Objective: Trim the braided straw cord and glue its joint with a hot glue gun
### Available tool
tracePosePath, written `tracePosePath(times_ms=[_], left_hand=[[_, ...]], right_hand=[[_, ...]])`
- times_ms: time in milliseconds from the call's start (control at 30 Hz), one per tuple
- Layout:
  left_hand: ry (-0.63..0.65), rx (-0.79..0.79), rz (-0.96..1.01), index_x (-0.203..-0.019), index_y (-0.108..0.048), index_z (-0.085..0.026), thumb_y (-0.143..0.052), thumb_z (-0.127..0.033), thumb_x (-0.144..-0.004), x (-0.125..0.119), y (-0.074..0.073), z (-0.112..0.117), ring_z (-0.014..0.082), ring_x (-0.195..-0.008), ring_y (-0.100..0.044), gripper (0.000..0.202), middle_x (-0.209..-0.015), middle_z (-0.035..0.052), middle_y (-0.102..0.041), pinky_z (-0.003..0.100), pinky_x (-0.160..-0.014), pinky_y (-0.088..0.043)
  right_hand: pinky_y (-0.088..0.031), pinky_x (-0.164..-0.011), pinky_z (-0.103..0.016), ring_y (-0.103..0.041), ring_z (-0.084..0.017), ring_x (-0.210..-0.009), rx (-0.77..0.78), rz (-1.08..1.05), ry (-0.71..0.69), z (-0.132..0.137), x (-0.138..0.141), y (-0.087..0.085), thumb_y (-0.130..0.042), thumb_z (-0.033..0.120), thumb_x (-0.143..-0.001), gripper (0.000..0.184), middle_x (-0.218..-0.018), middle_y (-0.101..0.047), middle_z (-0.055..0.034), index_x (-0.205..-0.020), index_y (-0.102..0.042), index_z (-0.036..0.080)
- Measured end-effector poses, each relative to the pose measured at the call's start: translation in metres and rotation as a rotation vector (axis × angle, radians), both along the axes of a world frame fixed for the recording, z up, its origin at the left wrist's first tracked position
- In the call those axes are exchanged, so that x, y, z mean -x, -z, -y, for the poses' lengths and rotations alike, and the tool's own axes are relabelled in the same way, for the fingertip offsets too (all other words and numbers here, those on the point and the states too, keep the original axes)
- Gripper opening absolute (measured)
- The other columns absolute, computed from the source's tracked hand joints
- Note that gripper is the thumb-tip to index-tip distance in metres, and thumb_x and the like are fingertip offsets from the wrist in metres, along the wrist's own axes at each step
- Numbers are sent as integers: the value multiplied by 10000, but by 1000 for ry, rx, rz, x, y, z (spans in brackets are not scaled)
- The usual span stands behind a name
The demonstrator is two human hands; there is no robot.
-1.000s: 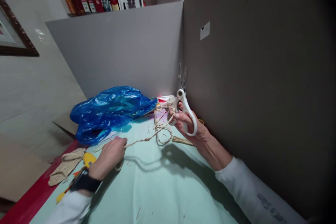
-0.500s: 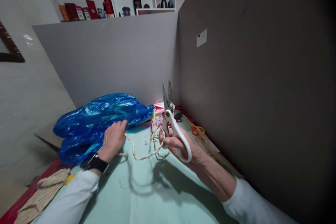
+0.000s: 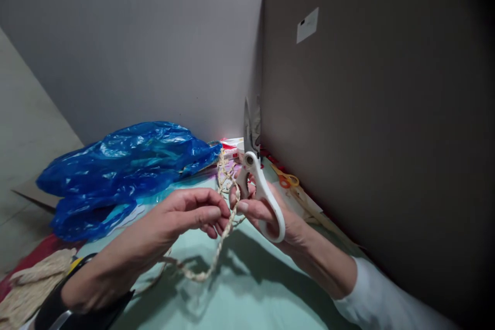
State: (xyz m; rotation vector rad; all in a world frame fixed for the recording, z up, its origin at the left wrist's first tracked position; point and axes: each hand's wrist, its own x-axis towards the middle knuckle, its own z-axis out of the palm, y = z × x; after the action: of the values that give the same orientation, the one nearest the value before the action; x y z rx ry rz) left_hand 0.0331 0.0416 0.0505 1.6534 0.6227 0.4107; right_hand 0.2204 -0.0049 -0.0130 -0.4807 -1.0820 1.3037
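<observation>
LH [image 3: 181,216] off bag [image 3: 124,165], on rope [image 3: 216,253]; RH [image 3: 289,228] grips scissors [image 3: 266,198].

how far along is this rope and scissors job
Done: a length of braided rope is drawn out of the tangle by the blue bag. In hand: left hand pinches the rope, right hand grips the scissors, blades pointing up. Left: no blade is on the rope, so it looks uncut here.

I lose the rope [image 3: 215,256] under the left hand [image 3: 185,216] and its forearm; the wall label [image 3: 307,25] is too small to read.
</observation>
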Motion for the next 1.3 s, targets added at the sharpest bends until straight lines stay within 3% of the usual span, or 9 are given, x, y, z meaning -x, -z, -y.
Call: tracePosePath(times_ms=[133,267,433,667,833,1000,1133,1300], left_hand=[[-17,58,0,-873,-666,-179,-689,-243,-844,-7,12,1,137,-729,-567,74,-774,-6,-671,259,-704,-439],[-83,34,-39,-768,-649,-173,-712,-244,-807,-9,11,3,122,-652,-527,103,-671,-23,-640,254,-651,-406],[-159,-44,-55,-801,-672,-183,-769,-276,-762,-10,9,7,98,-615,-477,140,-679,-46,-593,228,-569,-348],[-84,-124,-84,-885,-687,-219,-766,-149,-739,-2,5,9,114,-708,-524,180,-761,-52,-600,219,-640,-418],[-64,-279,-227,-809,-692,-226,-754,-212,-769,6,4,5,139,-722,-542,76,-756,-46,-614,236,-665,-428],[-42,-361,-274,-764,-681,-218,-721,-234,-797,9,0,2,147,-710,-530,54,-728,-40,-595,241,-658,-422],[-59,-339,-252,-755,-704,-216,-744,-217,-764,8,-2,3,144,-703,-549,41,-720,-39,-625,238,-648,-420],[-26,-292,-242,-840,-732,-239,-743,-233,-787,11,-2,1,137,-714,-557,54,-743,-43,-632,223,-652,-428]], right_hand=[[-441,-677,-309,-554,-163,-760,-16,-20,-26,0,-2,-2,-835,266,-708,394,-865,-582,8,-991,-560,248],[-420,-650,-292,-524,-147,-726,1,-30,-8,1,-3,-9,-852,251,-682,418,-830,-561,21,-981,-562,259],[-415,-639,-278,-537,-137,-715,43,-31,15,2,-4,-10,-878,269,-652,522,-852,-601,19,-1075,-572,260],[-425,-653,-270,-542,-129,-702,54,-28,135,3,-4,-9,-860,244,-667,406,-827,-643,7,-987,-610,242],[-430,-639,-278,-536,-134,-701,80,-43,172,1,-10,-9,-851,260,-693,346,-873,-666,-19,-966,-639,237],[-425,-613,-263,-528,-118,-667,97,-85,204,-4,-15,-6,-870,256,-679,412,-858,-661,-6,-1017,-634,252],[-408,-577,-261,-517,-117,-640,95,-76,202,-4,-14,-7,-897,286,-632,446,-844,-656,2,-993,-637,260],[-408,-573,-267,-512,-122,-638,106,-41,233,-4,-13,-6,-874,285,-674,411,-810,-640,-3,-1009,-640,243]])
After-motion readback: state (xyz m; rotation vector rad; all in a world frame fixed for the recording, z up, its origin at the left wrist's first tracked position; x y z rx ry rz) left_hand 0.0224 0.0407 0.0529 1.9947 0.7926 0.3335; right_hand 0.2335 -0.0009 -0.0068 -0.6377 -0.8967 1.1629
